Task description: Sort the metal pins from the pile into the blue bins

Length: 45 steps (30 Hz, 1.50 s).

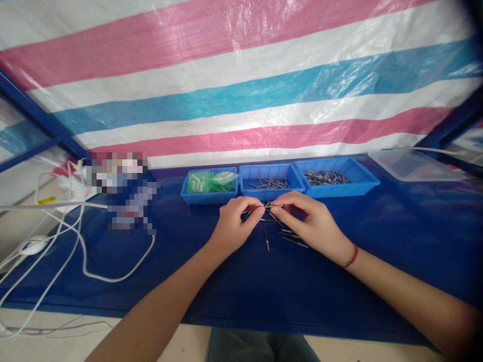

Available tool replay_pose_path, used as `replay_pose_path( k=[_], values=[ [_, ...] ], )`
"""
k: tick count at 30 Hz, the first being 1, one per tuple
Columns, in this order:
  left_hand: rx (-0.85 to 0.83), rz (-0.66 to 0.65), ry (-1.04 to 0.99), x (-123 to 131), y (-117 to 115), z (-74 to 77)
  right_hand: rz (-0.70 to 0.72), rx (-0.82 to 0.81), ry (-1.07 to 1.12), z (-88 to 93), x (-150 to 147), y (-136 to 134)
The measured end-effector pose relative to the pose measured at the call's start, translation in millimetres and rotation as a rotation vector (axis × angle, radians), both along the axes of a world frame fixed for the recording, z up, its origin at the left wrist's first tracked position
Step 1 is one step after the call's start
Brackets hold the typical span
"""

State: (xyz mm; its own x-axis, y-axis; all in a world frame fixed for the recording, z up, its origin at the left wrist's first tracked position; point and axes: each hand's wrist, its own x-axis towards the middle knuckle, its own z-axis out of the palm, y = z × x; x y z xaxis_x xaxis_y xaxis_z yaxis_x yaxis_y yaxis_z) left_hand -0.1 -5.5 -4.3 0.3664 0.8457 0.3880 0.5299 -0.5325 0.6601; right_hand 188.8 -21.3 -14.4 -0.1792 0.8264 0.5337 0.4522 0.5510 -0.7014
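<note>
My left hand (236,221) and my right hand (315,221) meet above the blue table, thumbs and index fingers pinched. Between the fingertips is a thin metal blind rivet (267,205), partly covered by the fingers. Several loose rivets (295,242) lie on the table under and beside my right hand, some hidden by it. One single rivet (266,240) rests apart, nearer to me. Just behind my hands stands a blue bin (271,193) with rivets in it.
To its right, another blue bin (341,190) holds many rivets; the left blue bin (209,197) contains green packets (206,182). A clear plastic lid (411,166) lies at the back right. White cables (85,251) loop over the table's left side. Striped sheeting (241,100) hangs behind.
</note>
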Motion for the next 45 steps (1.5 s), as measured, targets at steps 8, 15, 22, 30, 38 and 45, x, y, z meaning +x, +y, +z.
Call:
replay_pose_path(
  k=[8,15,22,30,38,45],
  values=[
    [0.042,0.034,0.219,2.6,-5.8,-1.7,-0.101,0.062,-0.055,6.6,16.6,11.3],
    [0.102,0.024,0.433,1.4,-13.4,-7.8,-0.535,0.162,-0.209,4.1,74.9,43.6],
    [0.157,-0.044,0.512,1.9,-15.2,-7.0,-0.601,0.305,-0.431,1.4,85.8,50.8],
    [0.23,-0.081,0.573,-0.4,-13.1,-5.0,-0.385,0.343,-0.414,12.2,40.4,23.5],
    [0.265,-0.161,0.685,-1.5,-17.7,0.3,-0.127,0.294,-0.394,8.3,9.7,3.7],
    [0.297,-0.166,0.699,-1.0,-16.1,-3.7,-0.008,0.279,-0.404,6.9,7.6,3.3]
  ],
)
